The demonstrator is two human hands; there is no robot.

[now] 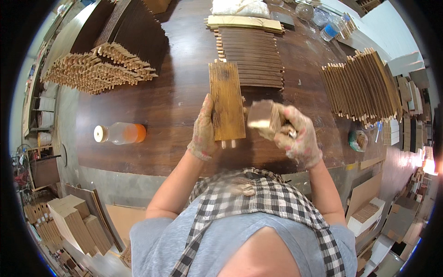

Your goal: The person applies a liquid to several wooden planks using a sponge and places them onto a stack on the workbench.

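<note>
My left hand (203, 131), in a stained work glove, grips the left edge of a brown wooden board (227, 101). The board stands lengthwise in front of me, with pale dowel pegs sticking out of its near end and darker patches on its face. In my gloved right hand (297, 136) is a small block (261, 115) with a dark brown face and a pale lower edge, slightly blurred. The block is just right of the board, apart from its face. Beyond the board lies a row of dark slats (251, 57) with pegs at their ends.
A tall stack of pegged dark boards (106, 60) fills the far left. Another leaning row (362, 87) stands at the right. A bottle with orange liquid (121, 133) lies on the dark table (180, 106). A water bottle (330, 31) and white bag (240, 8) sit at the back.
</note>
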